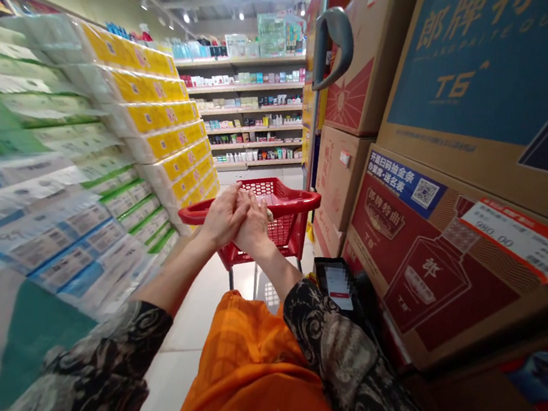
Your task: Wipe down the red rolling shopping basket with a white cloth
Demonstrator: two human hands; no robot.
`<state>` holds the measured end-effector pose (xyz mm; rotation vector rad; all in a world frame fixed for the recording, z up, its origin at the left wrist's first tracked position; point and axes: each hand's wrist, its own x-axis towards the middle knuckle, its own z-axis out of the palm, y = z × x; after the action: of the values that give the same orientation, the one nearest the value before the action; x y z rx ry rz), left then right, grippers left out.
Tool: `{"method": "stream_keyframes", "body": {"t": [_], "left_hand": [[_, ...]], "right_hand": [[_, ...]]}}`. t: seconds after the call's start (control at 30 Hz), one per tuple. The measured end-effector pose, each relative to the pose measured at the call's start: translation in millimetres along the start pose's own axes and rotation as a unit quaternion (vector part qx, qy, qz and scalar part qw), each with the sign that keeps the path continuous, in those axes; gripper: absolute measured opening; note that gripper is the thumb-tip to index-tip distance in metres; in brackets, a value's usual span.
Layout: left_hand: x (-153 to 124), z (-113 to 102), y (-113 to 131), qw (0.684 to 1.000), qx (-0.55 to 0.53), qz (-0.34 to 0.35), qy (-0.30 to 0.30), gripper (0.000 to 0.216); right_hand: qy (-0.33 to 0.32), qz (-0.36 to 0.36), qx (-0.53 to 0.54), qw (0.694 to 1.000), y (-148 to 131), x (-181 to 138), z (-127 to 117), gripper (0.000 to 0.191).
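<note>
My left hand [224, 217] and my right hand [252, 221] lie side by side on the middle of a red shopping cart handle [299, 202], touching each other. Their fingers are closed together over the bar, and the fingertips are partly hidden. Beyond the handle shows the red plastic basket of the shopping cart [278, 229], with slotted walls. A small pale thing, too small to name, shows at the edge of my right hand. What lies inside the basket is mostly hidden by my hands.
Stacked tissue packs [135, 117] line the left, close to the cart. Large cardboard boxes [412, 248] rise on the right, with a black container [336, 265] low beside them. A grey door handle [331, 50] juts out ahead. Shelves of small goods [255, 108] stand beyond.
</note>
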<state>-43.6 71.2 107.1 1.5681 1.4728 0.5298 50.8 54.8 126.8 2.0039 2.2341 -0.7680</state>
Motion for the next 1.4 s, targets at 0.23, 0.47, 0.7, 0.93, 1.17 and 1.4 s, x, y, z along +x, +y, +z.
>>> {"method": "stream_keyframes", "body": {"t": [0.23, 0.47, 0.7, 0.93, 1.17, 1.4], "left_hand": [[13, 30, 18, 0.991, 0.116, -0.065, 0.007, 0.046], [3, 37, -1, 0.989, 0.141, 0.001, 0.045, 0.041], [-1, 30, -40, 0.987, 0.114, -0.024, 0.115, 0.05], [13, 60, 25, 0.983, 0.15, 0.11, 0.002, 0.044], [-2, 24, -36, 0.988, 0.14, 0.024, 0.056, 0.041], [13, 61, 13, 0.983, 0.15, 0.109, 0.005, 0.042]], "right_hand": [[0.005, 0.054, 0.004, 0.999, 51, -19, -48, 0.065], [0.072, 0.115, -0.01, 0.991, 68, -19, -53, 0.05], [0.057, 0.121, -0.013, 0.991, 66, -15, -46, 0.046], [0.044, 0.098, -0.025, 0.994, 59, -18, -48, 0.046], [0.049, 0.11, -0.027, 0.992, 67, -16, -49, 0.049], [0.044, 0.101, -0.047, 0.993, 71, -21, -45, 0.048]]}}
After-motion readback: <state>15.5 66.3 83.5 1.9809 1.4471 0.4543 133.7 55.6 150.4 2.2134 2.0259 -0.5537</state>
